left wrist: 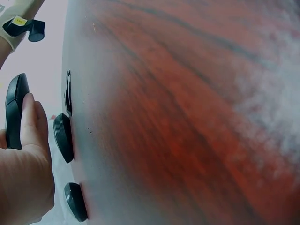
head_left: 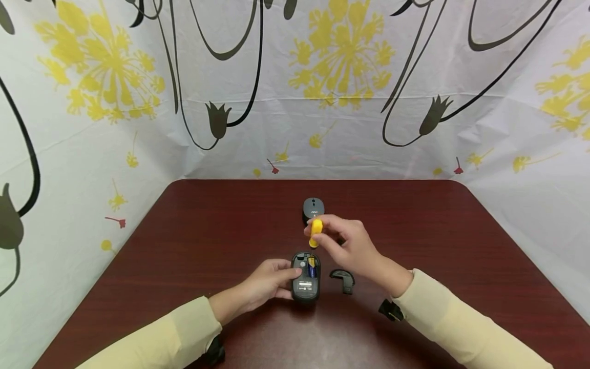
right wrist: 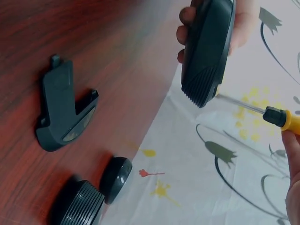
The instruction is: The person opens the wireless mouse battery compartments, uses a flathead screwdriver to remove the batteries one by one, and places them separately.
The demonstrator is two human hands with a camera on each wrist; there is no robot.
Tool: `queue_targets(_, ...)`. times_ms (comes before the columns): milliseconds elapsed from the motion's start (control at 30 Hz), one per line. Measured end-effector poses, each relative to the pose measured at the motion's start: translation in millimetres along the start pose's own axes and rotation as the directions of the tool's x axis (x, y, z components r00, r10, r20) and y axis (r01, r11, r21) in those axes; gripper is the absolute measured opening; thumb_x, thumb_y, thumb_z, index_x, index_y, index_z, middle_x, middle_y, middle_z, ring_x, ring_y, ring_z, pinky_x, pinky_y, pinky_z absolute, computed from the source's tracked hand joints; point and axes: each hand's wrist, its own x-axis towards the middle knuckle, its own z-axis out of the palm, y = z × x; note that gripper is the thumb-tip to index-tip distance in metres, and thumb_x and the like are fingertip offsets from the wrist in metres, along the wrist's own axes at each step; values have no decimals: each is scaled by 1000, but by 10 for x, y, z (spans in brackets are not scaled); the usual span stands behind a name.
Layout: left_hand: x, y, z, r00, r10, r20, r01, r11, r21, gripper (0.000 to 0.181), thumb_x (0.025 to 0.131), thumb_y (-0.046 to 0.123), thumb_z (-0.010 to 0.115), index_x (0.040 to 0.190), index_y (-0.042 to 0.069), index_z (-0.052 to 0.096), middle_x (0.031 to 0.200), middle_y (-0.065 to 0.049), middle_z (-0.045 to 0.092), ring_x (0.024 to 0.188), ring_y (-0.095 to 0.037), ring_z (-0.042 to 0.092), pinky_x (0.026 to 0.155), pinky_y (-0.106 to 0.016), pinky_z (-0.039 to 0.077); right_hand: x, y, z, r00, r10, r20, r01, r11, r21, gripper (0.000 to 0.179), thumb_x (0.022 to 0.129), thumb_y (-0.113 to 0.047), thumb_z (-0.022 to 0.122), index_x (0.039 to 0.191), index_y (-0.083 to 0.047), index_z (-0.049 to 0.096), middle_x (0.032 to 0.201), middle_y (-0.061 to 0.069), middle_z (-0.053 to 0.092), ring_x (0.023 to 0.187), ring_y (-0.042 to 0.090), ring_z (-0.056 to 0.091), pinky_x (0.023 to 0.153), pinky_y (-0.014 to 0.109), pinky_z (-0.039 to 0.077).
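My left hand grips a black computer mouse, underside up, with the thumb across its base. One blue-and-yellow battery shows in its uncovered battery slot. Above it, my right hand pinches a small yellow-handled screwdriver that points downward. The right wrist view shows the metal shaft reaching the ribbed end of the held mouse, where its tip is hidden. On the table just right of that mouse lies its hook-shaped battery cover, also near my right forearm.
Behind my right hand, a grey-topped mouse marked AOC sits on the dark red table. Another dark mouse with a ribbed end stands near it, mostly hidden by the hand in the head view. Patterned white sheeting surrounds the table.
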Motion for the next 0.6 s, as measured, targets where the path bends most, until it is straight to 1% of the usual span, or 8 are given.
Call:
queue_targets(100,-1,-10,-12,1000,14,8,-14,1000,-3,36,98,18,59,118,-12,56,104,-18,68,90,-24,69,76,-38,58,-7,-40,44,993,-108,47,109,993,-33,22,98,-17,59,113,-1,63,98,6,69,72,9,64,60,18,52)
queue_targets(133,-1,-11,-13,1000,18,9,-18,1000,-2,36,98,18,59,118,-12,56,103,-18,68,89,-24,69,75,-38,58,-4,-54,54,990,-126,57,128,991,-35,22,99,-17,58,112,-1,63,97,6,69,71,11,64,61,18,52)
queue_targets(200,3,-17,-14,1000,21,6,-21,1000,-1,35,97,17,59,116,-12,56,101,-18,69,87,-23,69,74,-37,58,5,-66,65,992,-114,54,114,993,-13,18,98,-12,60,111,0,63,96,7,69,71,14,65,61,18,52)
queue_targets(300,6,-30,-8,1000,12,-6,-12,1000,1,34,96,16,61,114,-12,57,98,-16,69,84,-22,68,73,-37,59,26,-60,57,1000,9,16,-10,998,54,18,93,2,62,111,-1,63,95,8,70,71,17,67,59,22,54)
queue_targets(367,6,-38,-3,1000,5,-12,-5,1000,3,34,95,16,61,114,-12,57,96,-15,69,83,-22,68,73,-37,59,34,-37,40,994,113,-13,-110,987,115,23,90,11,62,111,1,63,94,11,71,77,21,69,61,27,56)
queue_targets(433,5,-44,2,1000,2,-16,-2,1000,4,35,95,15,61,115,-13,56,96,-15,68,84,-22,68,73,-37,59,35,-11,19,978,209,-19,-203,965,167,25,89,13,60,112,2,63,95,13,71,82,23,70,66,33,58)
queue_targets(500,4,-51,6,1000,2,-16,-2,1000,11,36,96,15,61,117,-13,55,97,-15,68,84,-22,68,73,-38,59,33,25,-2,955,295,-9,-286,933,217,22,93,10,57,113,3,61,96,15,70,85,24,70,71,36,59)
queue_targets(600,3,-68,9,1000,7,-12,-7,1000,14,37,96,14,60,119,-14,54,98,-15,68,86,-23,68,73,-39,59,39,86,-30,910,415,17,-402,870,286,18,97,0,56,114,4,60,98,20,69,87,22,70,74,39,58)
